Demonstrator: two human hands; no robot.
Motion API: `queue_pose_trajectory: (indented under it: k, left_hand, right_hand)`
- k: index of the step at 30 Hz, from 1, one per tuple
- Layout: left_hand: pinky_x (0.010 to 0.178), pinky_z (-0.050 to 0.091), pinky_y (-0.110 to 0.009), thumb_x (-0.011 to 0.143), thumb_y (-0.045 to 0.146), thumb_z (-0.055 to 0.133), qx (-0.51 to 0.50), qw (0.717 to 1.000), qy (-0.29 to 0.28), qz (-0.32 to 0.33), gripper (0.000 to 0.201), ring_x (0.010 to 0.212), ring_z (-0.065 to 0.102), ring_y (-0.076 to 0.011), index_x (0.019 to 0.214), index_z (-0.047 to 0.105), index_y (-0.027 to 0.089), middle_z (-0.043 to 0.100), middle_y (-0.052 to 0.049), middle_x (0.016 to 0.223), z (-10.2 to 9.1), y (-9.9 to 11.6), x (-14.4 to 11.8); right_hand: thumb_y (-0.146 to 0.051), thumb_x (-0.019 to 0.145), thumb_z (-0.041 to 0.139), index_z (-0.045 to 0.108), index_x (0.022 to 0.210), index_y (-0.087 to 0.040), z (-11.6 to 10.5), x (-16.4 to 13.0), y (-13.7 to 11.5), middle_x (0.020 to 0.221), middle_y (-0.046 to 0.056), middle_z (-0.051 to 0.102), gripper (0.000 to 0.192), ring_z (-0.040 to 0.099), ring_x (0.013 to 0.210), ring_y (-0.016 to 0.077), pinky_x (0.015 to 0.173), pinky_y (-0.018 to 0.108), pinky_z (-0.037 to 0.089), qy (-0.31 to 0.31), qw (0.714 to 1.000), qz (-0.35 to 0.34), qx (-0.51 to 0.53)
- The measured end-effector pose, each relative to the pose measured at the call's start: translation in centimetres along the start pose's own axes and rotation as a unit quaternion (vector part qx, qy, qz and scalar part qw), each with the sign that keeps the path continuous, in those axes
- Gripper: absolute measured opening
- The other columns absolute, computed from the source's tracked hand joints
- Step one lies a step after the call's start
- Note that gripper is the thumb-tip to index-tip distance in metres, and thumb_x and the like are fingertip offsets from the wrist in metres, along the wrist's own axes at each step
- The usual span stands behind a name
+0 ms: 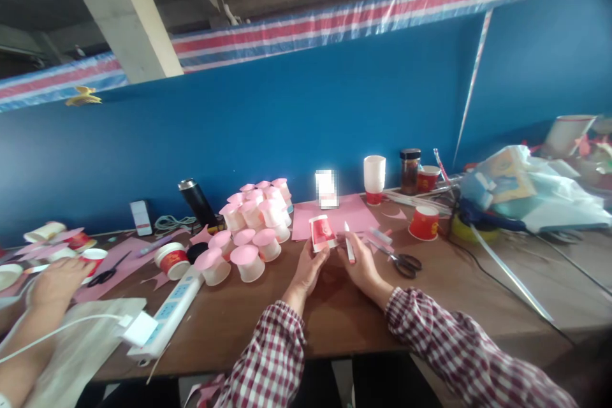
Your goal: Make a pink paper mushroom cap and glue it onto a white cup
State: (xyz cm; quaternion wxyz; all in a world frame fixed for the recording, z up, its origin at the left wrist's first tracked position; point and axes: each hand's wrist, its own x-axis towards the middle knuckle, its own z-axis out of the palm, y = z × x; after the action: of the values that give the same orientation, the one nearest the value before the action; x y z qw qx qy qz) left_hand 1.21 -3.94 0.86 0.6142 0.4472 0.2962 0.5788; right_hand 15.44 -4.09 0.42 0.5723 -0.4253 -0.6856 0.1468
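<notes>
My left hand (310,268) is wrapped round a small red-and-white paper cup (322,233), held tilted above the table. In my right hand (366,268) is a white marker (350,243) with a red end, pointing upward close beside the cup. Behind both hands lies a sheet of pink paper (354,211) on the brown tabletop. Just right of my right hand are scissors with black handles (407,264) and some pens (381,237). To the left stands a cluster of white cups topped with pink paper discs (247,256).
A stack of white cups (374,173), a dark-lidded jar (410,172) and a red cup (423,223) stand right. Plastic bags (521,182) and cables fill the far right. Left are a power strip (174,312), a black flask (197,201) and another person's hand (60,280) among cups.
</notes>
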Motion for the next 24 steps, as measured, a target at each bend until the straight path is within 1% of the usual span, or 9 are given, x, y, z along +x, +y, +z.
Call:
queue_pose_trajectory:
  k: [4,8,12,15,18,20,24]
  left_hand:
    - [0.095,0.041,-0.035,0.068,0.023,0.073,0.026,1.0,-0.01,-0.006,0.049,0.105,0.059,-0.02,0.113,0.054,0.018,0.064,-0.009,0.113,-0.2,-0.3,0.2]
    - [0.09,0.044,-0.032,0.066,0.025,0.074,0.047,0.999,0.013,-0.014,0.047,0.1,0.061,-0.0194,0.108,0.056,0.017,0.064,-0.009,0.111,-0.5,-0.8,0.6]
    - [0.081,0.049,-0.034,0.064,0.031,0.074,0.072,0.995,0.074,-0.015,0.042,0.088,0.064,-0.0204,0.099,0.057,0.015,0.067,-0.009,0.102,-0.9,-1.4,1.2]
    - [0.079,0.05,-0.037,0.066,0.035,0.072,0.073,0.994,0.084,-0.002,0.041,0.086,0.065,-0.0228,0.098,0.058,0.014,0.068,-0.01,0.097,-1.3,-1.7,1.4]
    - [0.078,0.05,-0.04,0.064,0.036,0.073,0.093,0.991,0.094,0.008,0.045,0.086,0.064,-0.0251,0.101,0.059,0.015,0.068,-0.009,0.095,-1.4,-2.0,1.4]
    - [0.077,0.05,-0.039,0.064,0.037,0.072,0.099,0.991,0.094,0.01,0.047,0.086,0.064,-0.0253,0.103,0.059,0.016,0.068,-0.009,0.095,-1.3,-2.2,1.4]
    - [0.075,0.05,-0.037,0.068,0.04,0.067,0.099,0.993,0.057,-0.002,0.048,0.083,0.065,-0.0239,0.107,0.058,0.015,0.069,-0.009,0.096,-1.4,-2.4,2.0]
  right_hand:
    - [-0.014,0.079,0.052,0.055,0.105,-0.017,0.0,0.0,0.2,0.094,0.008,0.064,0.026,0.062,0.087,0.0205,0.08,0.036,0.05,0.004,1.0,-0.008,-0.003]
    - [-0.013,0.079,0.052,0.055,0.104,-0.018,0.1,0.1,0.7,0.095,0.008,0.064,0.026,0.062,0.088,0.02,0.079,0.033,0.051,0.002,1.0,-0.011,-0.012]
    - [-0.01,0.077,0.051,0.054,0.106,-0.02,0.3,0.0,0.8,0.095,0.007,0.065,0.03,0.063,0.088,0.02,0.08,0.033,0.05,-0.014,1.0,-0.011,-0.017]
    - [-0.009,0.076,0.05,0.053,0.108,-0.021,0.4,-0.2,0.6,0.097,0.006,0.064,0.034,0.062,0.088,0.0194,0.08,0.031,0.05,-0.03,0.999,-0.015,-0.015]
    - [-0.009,0.074,0.053,0.052,0.112,-0.022,0.6,-0.3,0.5,0.101,0.006,0.063,0.04,0.062,0.09,0.0202,0.082,0.032,0.049,-0.042,0.999,-0.014,-0.017]
    - [-0.009,0.072,0.054,0.051,0.113,-0.021,0.6,-0.3,0.6,0.103,0.007,0.063,0.043,0.061,0.091,0.0207,0.082,0.034,0.049,-0.043,0.999,-0.008,-0.019]
    - [-0.011,0.073,0.054,0.051,0.112,-0.02,0.8,0.7,1.3,0.102,0.007,0.063,0.041,0.061,0.086,0.0196,0.079,0.033,0.049,-0.043,0.999,0.008,-0.019]
